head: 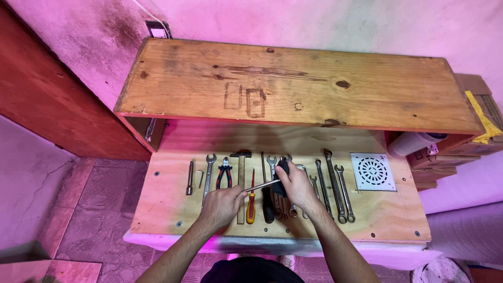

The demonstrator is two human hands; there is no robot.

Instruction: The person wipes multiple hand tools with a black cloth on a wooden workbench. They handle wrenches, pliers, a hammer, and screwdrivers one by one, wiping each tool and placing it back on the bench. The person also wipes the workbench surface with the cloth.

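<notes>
A slim metal rod [258, 185] — some narrow tool whose exact kind is too small to tell — lies slanted between the two hands, just above the row of tools on the lower wooden shelf [167, 209]. In the head view, the left hand [222, 203] pinches the rod's near end between thumb and fingers, while the right hand [294, 183] is closed around a dark cloth [281, 173] pressed against the rod's far end. Beneath the hands lie a yellow-handled screwdriver [251, 209] and a black-handled tool [268, 205], side by side. To the left of them are a hammer [241, 157], red-handled pliers [224, 175], an open-end wrench [209, 173] and, furthest out, a socket tool [189, 178]. To the right of the hands a set of long wrenches [335, 191] lies in a rough line, and beyond them — near the shelf's right end — sits a square white drain grate [373, 172]. A broad wooden top board [314, 84] overhangs the back of the shelf, set against a pink wall [340, 23].
</notes>
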